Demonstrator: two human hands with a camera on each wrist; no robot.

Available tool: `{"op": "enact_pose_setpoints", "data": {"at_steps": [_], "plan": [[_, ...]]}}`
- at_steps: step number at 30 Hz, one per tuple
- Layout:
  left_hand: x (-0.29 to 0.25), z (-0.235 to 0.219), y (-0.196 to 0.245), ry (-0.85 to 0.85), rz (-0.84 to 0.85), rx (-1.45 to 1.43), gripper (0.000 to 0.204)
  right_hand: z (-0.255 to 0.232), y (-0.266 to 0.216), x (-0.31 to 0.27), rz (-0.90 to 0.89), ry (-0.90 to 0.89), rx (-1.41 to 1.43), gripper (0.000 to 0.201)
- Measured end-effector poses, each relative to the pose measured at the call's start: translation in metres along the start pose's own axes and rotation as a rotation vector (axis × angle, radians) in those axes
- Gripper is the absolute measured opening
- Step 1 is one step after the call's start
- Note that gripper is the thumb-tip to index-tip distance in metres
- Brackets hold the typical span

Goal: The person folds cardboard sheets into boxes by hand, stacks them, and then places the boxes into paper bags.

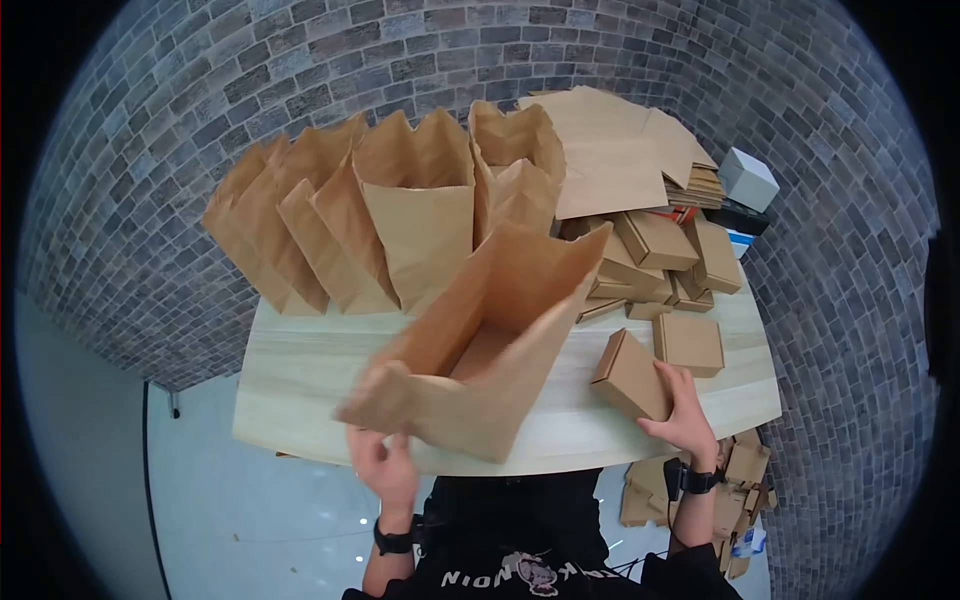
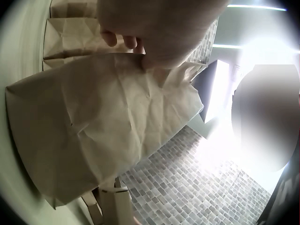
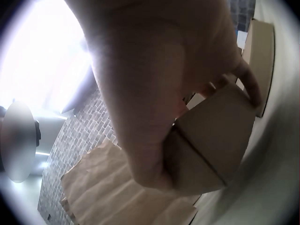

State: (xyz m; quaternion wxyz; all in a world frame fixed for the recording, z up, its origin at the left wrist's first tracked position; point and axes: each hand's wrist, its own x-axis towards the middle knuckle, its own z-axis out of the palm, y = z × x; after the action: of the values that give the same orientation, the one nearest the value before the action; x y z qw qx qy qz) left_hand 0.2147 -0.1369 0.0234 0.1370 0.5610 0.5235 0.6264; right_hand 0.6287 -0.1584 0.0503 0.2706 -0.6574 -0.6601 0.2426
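My left hand point(image 1: 385, 468) pinches the rim of a brown paper bag point(image 1: 525, 355) at its near-left corner. The bag leans over the table with its mouth facing up toward me, and the bottom panel shows inside. In the left wrist view, the creased side of the bag point(image 2: 98, 122) fills the middle, with the fingertips behind its edge. On the right, my right hand point(image 1: 685, 415) grips a small cardboard box point(image 1: 632, 375), which is tilted close over the table. The right wrist view shows that box point(image 3: 215, 136) between thumb and fingers.
Several open paper bags point(image 1: 415, 230) stand along the back left. A pile of small boxes point(image 1: 655, 240) lies at the back right, with flat paper bags point(image 1: 610, 150) behind it. Another box point(image 1: 690, 342) lies beside the right hand. More boxes point(image 1: 745, 465) are below the table's right edge.
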Motion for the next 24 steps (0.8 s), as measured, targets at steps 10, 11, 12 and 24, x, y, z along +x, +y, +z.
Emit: {"op": "enact_pose_setpoints", "data": {"at_steps": [10,11,12,24], "plan": [[0.022,-0.126,-0.025,0.685,-0.219,0.224,0.013,0.031,-0.012,0.029,-0.040,0.092,-0.298,0.088],[0.025,-0.132,-0.030,0.697,-0.218,0.233,0.013,0.028,-0.012,0.029,-0.034,0.140,-0.287,0.087],[0.029,-0.139,-0.041,0.749,-0.159,0.251,0.013,0.023,-0.012,0.029,-0.024,0.190,-0.276,0.087],[0.092,-0.162,-0.108,1.002,-0.177,0.152,0.018,-0.064,0.071,0.044,0.146,0.260,-0.354,0.084]]}}
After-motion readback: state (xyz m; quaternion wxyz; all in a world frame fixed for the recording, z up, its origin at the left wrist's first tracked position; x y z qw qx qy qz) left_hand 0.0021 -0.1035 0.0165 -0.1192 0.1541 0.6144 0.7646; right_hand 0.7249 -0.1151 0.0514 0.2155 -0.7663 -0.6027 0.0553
